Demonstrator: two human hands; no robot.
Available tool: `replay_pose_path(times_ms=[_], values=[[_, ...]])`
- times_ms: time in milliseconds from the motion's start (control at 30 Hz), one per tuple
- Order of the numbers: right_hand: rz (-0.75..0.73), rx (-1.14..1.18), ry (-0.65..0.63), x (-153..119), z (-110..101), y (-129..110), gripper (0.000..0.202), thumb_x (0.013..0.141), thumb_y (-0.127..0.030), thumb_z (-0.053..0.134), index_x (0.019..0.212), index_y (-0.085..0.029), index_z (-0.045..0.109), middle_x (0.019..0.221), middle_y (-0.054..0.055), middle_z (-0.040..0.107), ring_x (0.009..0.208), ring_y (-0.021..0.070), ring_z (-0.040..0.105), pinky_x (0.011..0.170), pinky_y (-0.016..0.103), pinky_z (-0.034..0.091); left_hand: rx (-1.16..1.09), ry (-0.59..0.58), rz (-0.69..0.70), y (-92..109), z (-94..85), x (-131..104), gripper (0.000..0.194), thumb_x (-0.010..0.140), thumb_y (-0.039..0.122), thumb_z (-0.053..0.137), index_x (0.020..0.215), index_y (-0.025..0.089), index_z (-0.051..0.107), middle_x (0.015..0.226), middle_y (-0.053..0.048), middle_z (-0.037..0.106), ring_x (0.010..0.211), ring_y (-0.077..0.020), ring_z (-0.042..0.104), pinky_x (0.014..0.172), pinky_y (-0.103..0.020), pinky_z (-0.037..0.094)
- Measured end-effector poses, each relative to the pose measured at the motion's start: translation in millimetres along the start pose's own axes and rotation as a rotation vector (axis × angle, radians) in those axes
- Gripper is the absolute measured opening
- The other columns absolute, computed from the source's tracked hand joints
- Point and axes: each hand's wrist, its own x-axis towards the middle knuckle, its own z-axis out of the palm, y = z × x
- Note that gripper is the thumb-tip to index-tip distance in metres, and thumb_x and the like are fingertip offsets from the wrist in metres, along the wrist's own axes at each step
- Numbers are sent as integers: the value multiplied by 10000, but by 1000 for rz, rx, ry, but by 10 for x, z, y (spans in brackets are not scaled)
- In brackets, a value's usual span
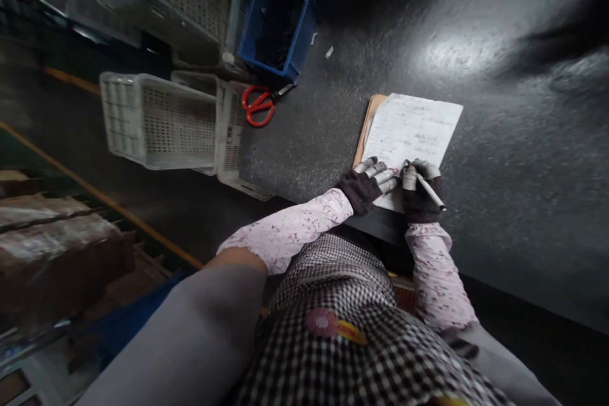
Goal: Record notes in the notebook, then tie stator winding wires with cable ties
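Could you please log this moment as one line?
left hand: resting on white handwritten paper sheet | right hand: holding slim white pen | nearby: red-handled metal scissors, blue plastic bin

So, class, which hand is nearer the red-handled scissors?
Left. In the view, the left hand lies below and right of the scissors; the right hand, holding a pen, is farther right.

Passage is available over the dark tabletop (pixel 518 158) right of the paper (pixel 419 124), and between paper and scissors (pixel 270 96). The left hand (pixel 371 187) and the right hand (pixel 421 189), its pen (pixel 432 193) jutting out, obstruct the paper's near end. Leftward, the scissors, blue bin (pixel 301 44) and pale basket (pixel 178 120) stand in the way.
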Motion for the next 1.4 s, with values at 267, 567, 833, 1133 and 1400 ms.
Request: replay_pose_path(times_ms=[267, 567, 833, 1133, 1400], values=[[-5, -23, -3, 10, -1, 21, 431, 976, -497, 530, 1078, -131, 733, 1042, 167, 775, 946, 267, 762, 892, 436, 631, -1, -23, -13, 8, 38, 16, 507, 1097, 363, 423, 1555, 250, 610, 1675, -82, 502, 1603, -330, 398, 1347, -624, 273], [-15, -28, 9, 20, -7, 18, 423, 964, -496, 539, 1064, -135, 734, 1034, 159, 779, 954, 265, 765, 897, 433, 632, 2, -43, -4, 8, -23, 22, 499, 1104, 373, 452, 1551, 234, 624, 1682, -92, 490, 1608, -333, 390, 1348, -607, 293], [-12, 5, 20, 19, -7, -9, 396, 963, -477, 555, 1067, -140, 736, 1027, 146, 777, 931, 260, 762, 877, 442, 635, 67, 4, 29, -15, -25, 23, 483, 1126, 347, 418, 1530, 212, 647, 1643, -101, 532, 1557, -345, 468, 1288, -608, 374], [7, 50, 21, 19, 1, 40, 388, 956, -493, 575, 1053, -149, 727, 1012, 129, 776, 935, 264, 765, 889, 452, 635, 75, 57, 34, -6, 64, 19, 487, 1098, 376, 477, 1518, 205, 657, 1630, -115, 546, 1542, -349, 483, 1278, -610, 373], [15, 55, 19, 16, 10, 45, 388, 950, -500, 565, 1050, -159, 721, 1014, 126, 782, 948, 265, 773, 895, 451, 642, 60, 54, 33, -6, 70, 13, 474, 1090, 378, 510, 1508, 217, 667, 1613, -114, 568, 1535, -350, 494, 1284, -603, 387]])
